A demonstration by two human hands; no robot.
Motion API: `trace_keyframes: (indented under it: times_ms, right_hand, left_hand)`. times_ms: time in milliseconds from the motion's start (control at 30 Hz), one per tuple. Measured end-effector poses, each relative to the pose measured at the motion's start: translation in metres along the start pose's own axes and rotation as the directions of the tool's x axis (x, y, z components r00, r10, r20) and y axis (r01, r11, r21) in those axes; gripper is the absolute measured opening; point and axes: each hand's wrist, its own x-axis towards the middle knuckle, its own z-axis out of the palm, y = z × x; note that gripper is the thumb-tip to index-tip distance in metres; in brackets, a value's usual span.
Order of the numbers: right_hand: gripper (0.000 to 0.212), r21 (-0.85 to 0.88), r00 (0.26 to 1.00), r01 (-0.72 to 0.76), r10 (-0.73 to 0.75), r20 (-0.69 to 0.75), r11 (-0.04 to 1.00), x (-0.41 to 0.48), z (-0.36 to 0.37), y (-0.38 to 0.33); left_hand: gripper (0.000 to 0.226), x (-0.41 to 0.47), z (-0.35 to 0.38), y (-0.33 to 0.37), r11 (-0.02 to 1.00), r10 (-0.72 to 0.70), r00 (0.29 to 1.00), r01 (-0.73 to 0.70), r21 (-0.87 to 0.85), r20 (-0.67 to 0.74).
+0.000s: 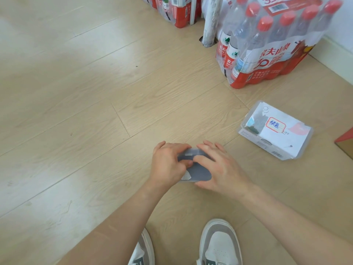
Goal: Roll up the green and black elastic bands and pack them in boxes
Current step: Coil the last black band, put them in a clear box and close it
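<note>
Left grip: left hand curls round the left end of the clear box, thumb on its lid.
Right grip: right hand lies on the lid, fingers straight, pressing.
Clear box: on the floor, between both hands, dark contents inside.
Labelled box: well apart, to the right.

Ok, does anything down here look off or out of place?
Nothing spilled or broken. Only the labelled box lies askew to the floorboards, off to the right, apart from both hands. The left hand grips and the right hand presses the dark box.
</note>
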Motion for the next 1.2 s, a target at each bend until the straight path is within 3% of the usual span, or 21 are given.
trace_keyframes:
  times_ms: [100, 300, 367, 500, 667, 733, 867, 933, 1000, 1067, 1200]
  right_hand:
    - [0.063, -0.013, 1.0, 0.01, -0.01, 0.0, 1.0, -0.003, 0.004, 0.001]
    - [0.083, 0.142, 0.997, -0.076, 0.079, -0.018, 0.987, 0.002, -0.002, -0.004]
    - [0.095, 0.133, 0.997, -0.08, 0.08, 0.002, 0.988, 0.002, -0.002, -0.004]
    - [0.113, 0.059, 0.992, -0.107, 0.102, 0.074, 0.993, 0.002, -0.008, -0.004]
    - [0.113, -0.063, 0.955, -0.211, 0.219, 0.201, 0.975, 0.004, -0.023, -0.005]
    - [0.109, -0.113, 0.934, -0.273, 0.292, 0.208, 0.955, 0.003, -0.026, -0.006]
    - [0.103, -0.098, 0.88, -0.411, 0.422, 0.216, 0.907, 0.003, -0.027, -0.014]
    - [0.102, -0.077, 0.883, -0.427, 0.434, 0.179, 0.901, -0.002, -0.025, -0.018]
    - [0.093, -0.032, 0.908, -0.418, 0.419, 0.02, 0.908, -0.009, -0.017, -0.018]
    - [0.078, 0.088, 0.897, -0.403, 0.412, -0.162, 0.911, -0.017, -0.009, -0.013]
    - [0.039, 0.239, 0.86, -0.411, 0.461, -0.219, 0.88, -0.036, 0.01, -0.009]
  left_hand:
    - [0.036, -0.002, 0.001, 0.004, 0.999, -0.031, 0.999, 0.03, -0.013, -0.024]
    - [0.032, -0.001, -0.013, 0.0, 0.995, -0.028, 0.991, 0.04, -0.09, 0.134]
    - [0.02, 0.0, -0.015, 0.003, 0.972, -0.133, 0.982, 0.156, -0.178, 0.132]
    - [0.016, 0.007, -0.005, 0.016, 0.92, -0.348, 0.936, 0.351, -0.176, 0.046]
    - [0.021, 0.004, -0.01, 0.013, 0.955, -0.27, 0.961, 0.275, -0.116, 0.056]
    - [0.028, 0.0, -0.015, 0.006, 0.966, -0.239, 0.971, 0.241, -0.095, 0.028]
    - [0.038, -0.012, -0.028, -0.001, 0.882, -0.465, 0.877, 0.471, -0.017, 0.121]
    - [0.024, -0.015, -0.034, 0.002, 0.841, -0.512, 0.854, 0.521, -0.15, 0.092]
    - [0.015, -0.015, -0.036, 0.007, 0.792, -0.529, 0.848, 0.505, -0.342, 0.025]
    - [0.027, -0.017, -0.03, 0.009, 0.741, -0.518, 0.856, 0.444, -0.504, -0.007]
    - [0.036, -0.029, -0.005, 0.003, 0.778, -0.448, 0.894, 0.387, -0.495, -0.004]
